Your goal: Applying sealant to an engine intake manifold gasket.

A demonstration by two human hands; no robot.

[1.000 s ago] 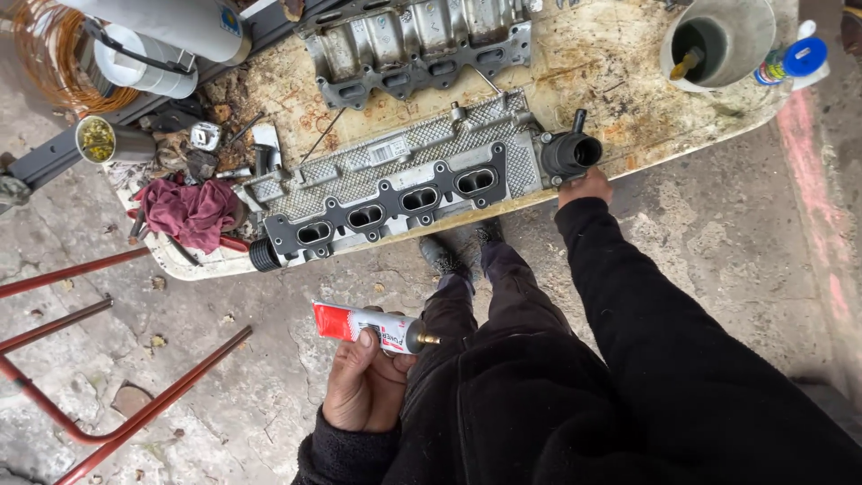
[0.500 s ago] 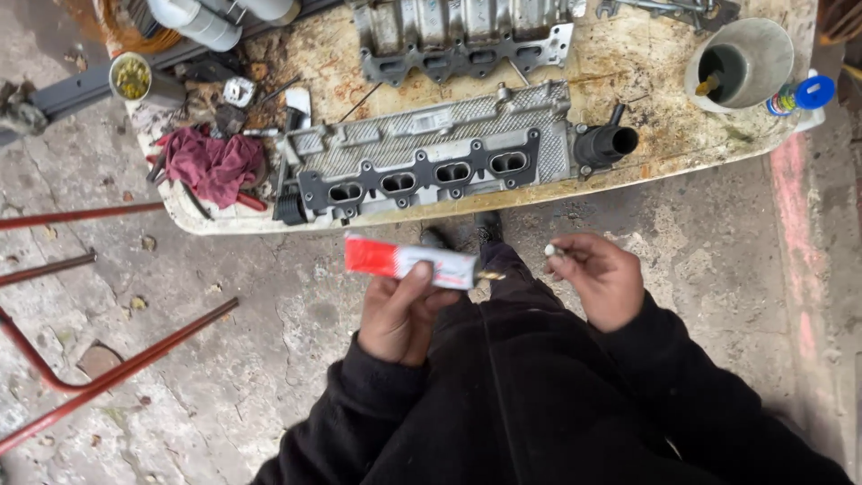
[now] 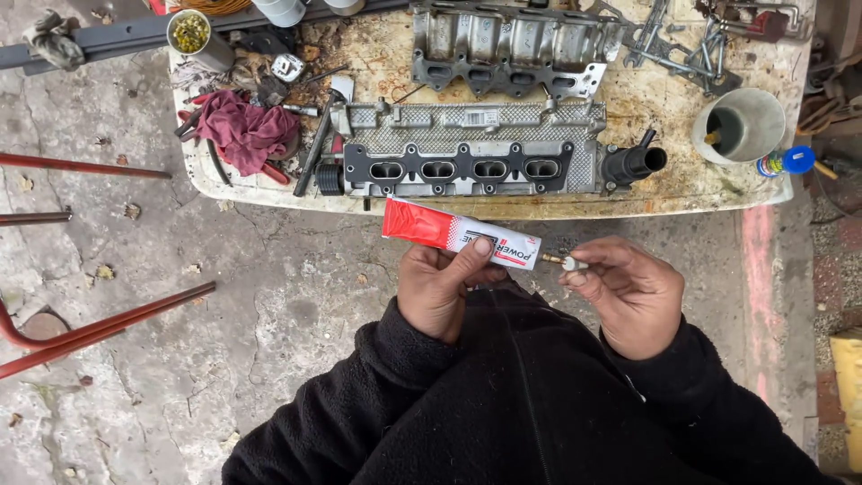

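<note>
My left hand [image 3: 442, 289] holds a red and white tube [image 3: 460, 233] of sealant level in front of my chest, its nozzle pointing right. My right hand [image 3: 624, 289] pinches the small pale cap [image 3: 572, 263] at the nozzle's tip. Just beyond both hands, a grey metal engine part [image 3: 476, 160] with a black gasket and four oval ports lies along the near edge of a dirty white table [image 3: 269, 193]. A black pipe stub [image 3: 633, 163] sticks out of its right end.
A second metal casting [image 3: 512, 49] lies further back. A crumpled red rag [image 3: 244, 130] and hand tools sit at the table's left, a white cup [image 3: 738, 124] and blue-capped bottle [image 3: 788, 162] at its right. Red metal bars [image 3: 99, 319] cross the concrete floor on the left.
My right hand left the pipe stub on the table and came to the tube's nozzle. My left hand raised the tube from my lap. The view tilted closer to the table.
</note>
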